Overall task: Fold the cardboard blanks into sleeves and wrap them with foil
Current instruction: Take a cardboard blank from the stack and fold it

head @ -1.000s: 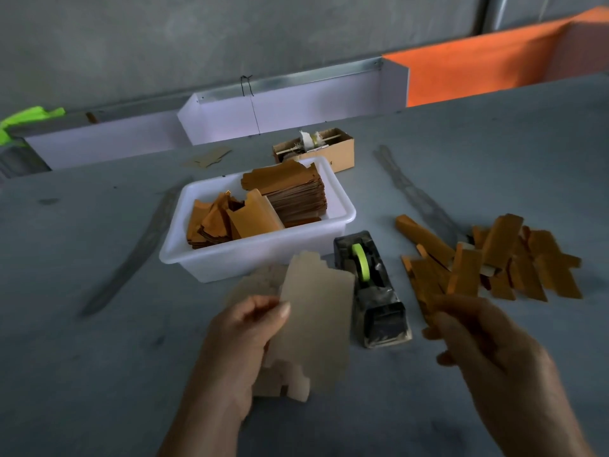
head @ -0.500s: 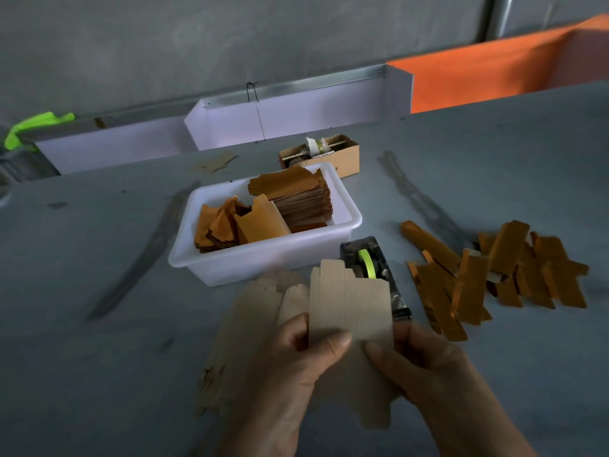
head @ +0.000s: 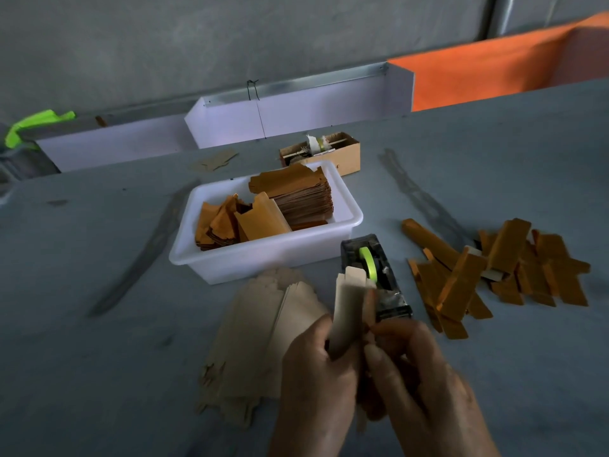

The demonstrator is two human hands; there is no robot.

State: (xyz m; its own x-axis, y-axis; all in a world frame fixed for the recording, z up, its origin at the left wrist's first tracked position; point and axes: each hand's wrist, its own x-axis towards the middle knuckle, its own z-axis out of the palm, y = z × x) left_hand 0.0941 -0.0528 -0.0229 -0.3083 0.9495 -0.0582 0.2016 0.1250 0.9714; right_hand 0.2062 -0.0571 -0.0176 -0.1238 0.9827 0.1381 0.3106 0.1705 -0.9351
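Both hands folding one cardboard blank (head: 347,311)

The left hand (head: 316,374) and right hand (head: 418,374) gripped it upright — fingers (head: 379,354) curled round it — above the desk (head: 99,324), near the tape dispenser (head: 375,272).

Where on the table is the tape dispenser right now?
In the head view, the tape dispenser stands just right of centre, in front of the white tub's right end, left of the orange sleeve pile and behind the hands.

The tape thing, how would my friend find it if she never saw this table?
Find the white tub of orange sheets mid-table. By its near right corner sits the tape dispenser, dark and blocky. Only it has a bright green roll in it.
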